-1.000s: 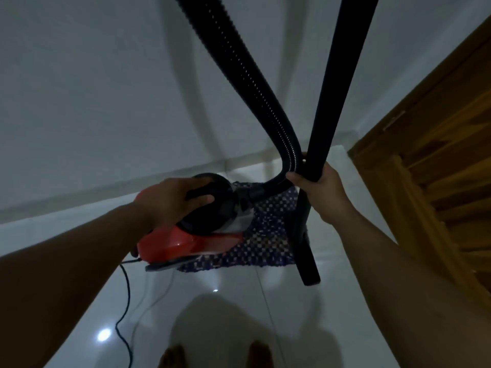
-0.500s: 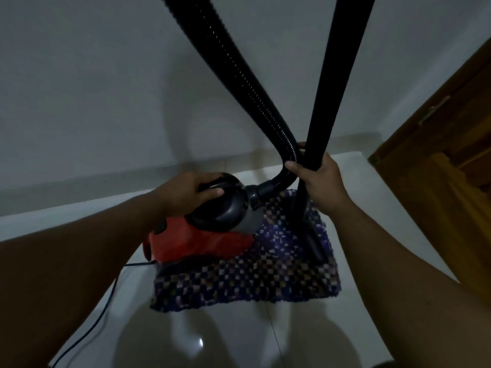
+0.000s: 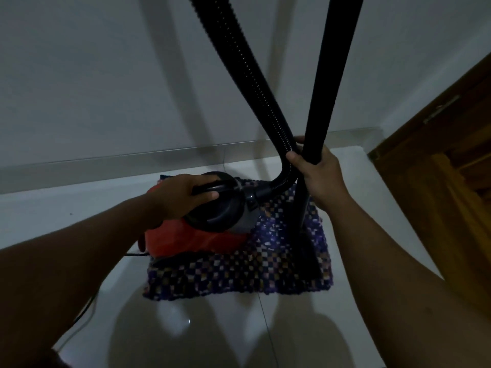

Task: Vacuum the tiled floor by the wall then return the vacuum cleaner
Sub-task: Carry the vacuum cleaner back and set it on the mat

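Observation:
A red and black canister vacuum cleaner [image 3: 191,240] sits at the left of a checkered purple mat [image 3: 239,277] on the white tiled floor [image 3: 212,335], close to the wall. My left hand [image 3: 183,195] is closed around its black carry handle on top. My right hand [image 3: 316,173] grips the rigid black wand [image 3: 329,75], which stands nearly upright with its lower end on the mat. The ribbed black hose [image 3: 239,65] curves down from above into the canister's front, passing just left of my right hand.
The pale wall [image 3: 106,75] with a skirting strip [image 3: 93,166] runs across the back. A wooden door and frame [image 3: 451,168] fill the right side. The power cord [image 3: 87,309] trails along the floor at lower left, under my left arm.
The vacuum cleaner has come down from above the floor and now rests on the mat. Both hands kept their grips. The view has shifted so the whole mat shows.

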